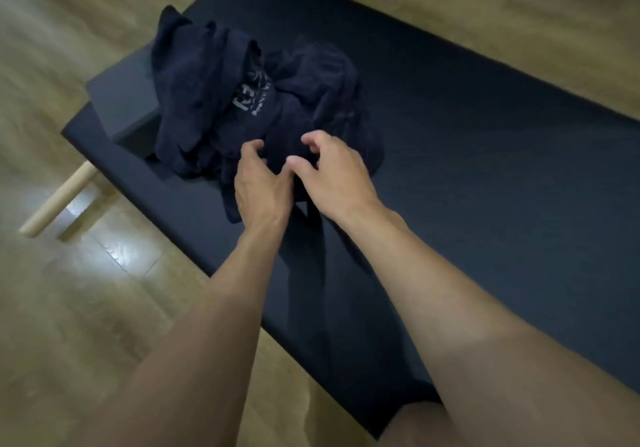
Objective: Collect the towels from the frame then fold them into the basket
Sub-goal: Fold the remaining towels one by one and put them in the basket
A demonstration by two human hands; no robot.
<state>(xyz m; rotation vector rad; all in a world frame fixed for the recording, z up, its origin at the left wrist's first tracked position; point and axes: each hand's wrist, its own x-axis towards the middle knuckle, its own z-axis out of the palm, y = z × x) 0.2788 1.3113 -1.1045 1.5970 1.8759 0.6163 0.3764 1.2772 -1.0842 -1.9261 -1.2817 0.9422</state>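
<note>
A heap of dark navy towels (242, 100) lies crumpled on the black table (485, 135), one showing pale printed lettering. Part of the heap drapes over a grey box-shaped basket (117, 100) at the table's left end. My left hand (259, 183) rests on the near edge of the heap with its fingers bent into the cloth. My right hand (332, 169) hovers right beside it, fingers curled over the same near edge, thumb close to the left hand. Whether either hand actually pinches the cloth is blurred.
The black table runs from the lower middle to the upper right, with bare surface to the right of the heap. Light wooden legs (59, 200) stick out at the left end. Wood-look floor (86, 308) surrounds the table.
</note>
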